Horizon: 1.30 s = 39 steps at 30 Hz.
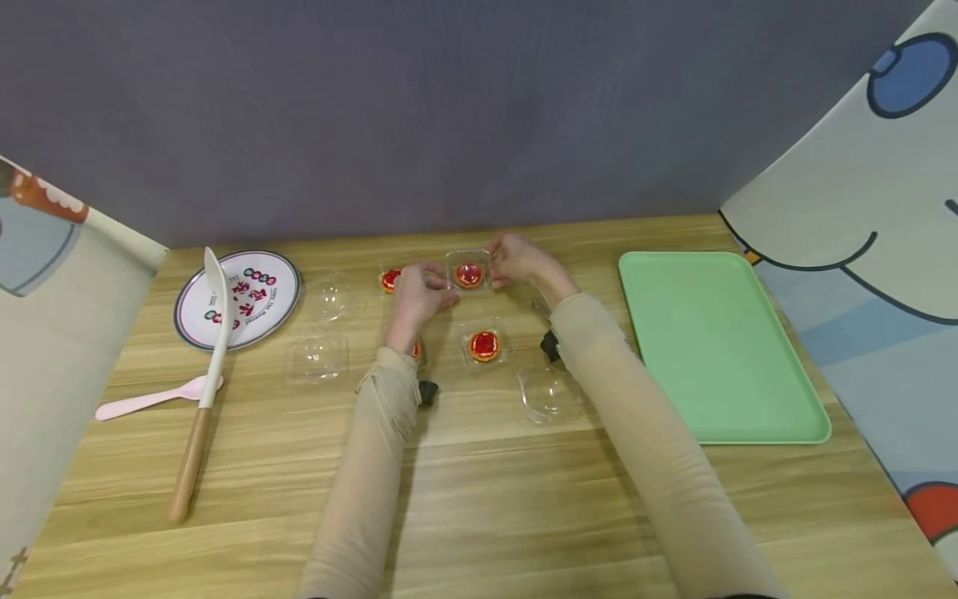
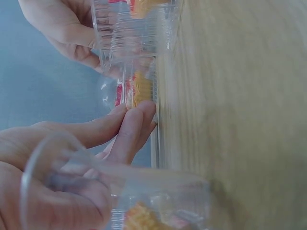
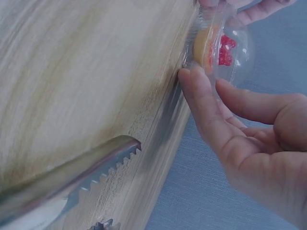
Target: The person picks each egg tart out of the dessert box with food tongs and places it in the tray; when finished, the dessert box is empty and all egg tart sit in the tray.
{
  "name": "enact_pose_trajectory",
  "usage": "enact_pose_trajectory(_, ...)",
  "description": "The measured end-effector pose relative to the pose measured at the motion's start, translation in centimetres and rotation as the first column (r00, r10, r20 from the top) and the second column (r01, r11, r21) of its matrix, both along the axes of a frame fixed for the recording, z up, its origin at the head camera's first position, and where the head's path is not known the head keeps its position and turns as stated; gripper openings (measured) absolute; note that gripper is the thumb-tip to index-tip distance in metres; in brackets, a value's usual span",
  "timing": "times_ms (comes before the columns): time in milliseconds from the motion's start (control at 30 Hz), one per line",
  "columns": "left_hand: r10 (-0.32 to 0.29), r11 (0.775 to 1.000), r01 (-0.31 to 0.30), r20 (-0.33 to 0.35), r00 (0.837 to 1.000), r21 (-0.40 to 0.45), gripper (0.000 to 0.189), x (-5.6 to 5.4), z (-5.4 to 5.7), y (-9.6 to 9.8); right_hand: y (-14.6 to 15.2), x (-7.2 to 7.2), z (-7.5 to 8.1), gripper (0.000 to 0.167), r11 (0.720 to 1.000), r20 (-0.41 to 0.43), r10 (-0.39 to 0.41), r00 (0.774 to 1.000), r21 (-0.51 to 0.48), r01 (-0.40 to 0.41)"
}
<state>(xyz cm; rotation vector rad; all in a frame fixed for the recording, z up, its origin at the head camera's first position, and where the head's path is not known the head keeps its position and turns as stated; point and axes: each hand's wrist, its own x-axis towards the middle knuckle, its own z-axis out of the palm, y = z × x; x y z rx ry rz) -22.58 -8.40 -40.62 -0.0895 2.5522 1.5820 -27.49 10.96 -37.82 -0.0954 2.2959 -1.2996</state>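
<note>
At the table's back edge, both hands hold a small clear plastic box (image 1: 458, 259) with a domed lid. Inside it sits a red-topped tart (image 1: 469, 275). My left hand (image 1: 419, 295) pinches the near left rim between thumb and fingers. On the opposite side, my right hand (image 3: 259, 129) has its thumb at the lid and its fingertips at the base. Another boxed tart (image 1: 485, 345) stands in front of the hands. To the left, a further tart (image 1: 389, 279) shows beside the left hand, and one more (image 1: 416, 350) is partly hidden by the left wrist.
Clear domed lids (image 1: 320, 359) lie on the left, another lid (image 1: 550, 391) near the right sleeve. Serrated metal tongs (image 3: 72, 172) lie beside the right hand. A green tray (image 1: 718, 349) is on the right; a plate (image 1: 273, 312), long-handled spatula (image 1: 219, 349) and pink spoon (image 1: 150, 401) are left.
</note>
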Motion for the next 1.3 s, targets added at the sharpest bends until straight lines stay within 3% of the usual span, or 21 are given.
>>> enact_pose_trajectory(233,0.006,0.996,-0.009,0.035,0.999,0.092,0.043,0.08,0.01,0.05,0.06,-0.04,-0.07,0.050,1.000,0.011,-0.008,1.000,-0.004,0.008)
enact_pose_trajectory(467,-0.004,0.957,-0.024,0.094,0.996,0.288,0.035,0.12,0.08,0.04,-0.02,-0.02,-0.15,0.043,1.000,-0.002,-0.026,1.000,0.014,0.026)
enact_pose_trajectory(1033,0.027,0.944,-0.062,0.111,0.993,0.324,0.034,-0.20,-0.16,0.05,-0.29,0.06,0.13,0.043,1.000,-0.023,-0.007,1.000,0.023,0.007)
enact_pose_trajectory(1300,0.013,0.957,-0.038,0.091,0.996,0.288,0.036,-0.30,-0.18,0.01,-0.43,0.10,0.30,0.036,1.000,-0.039,0.010,0.999,0.017,-0.009)
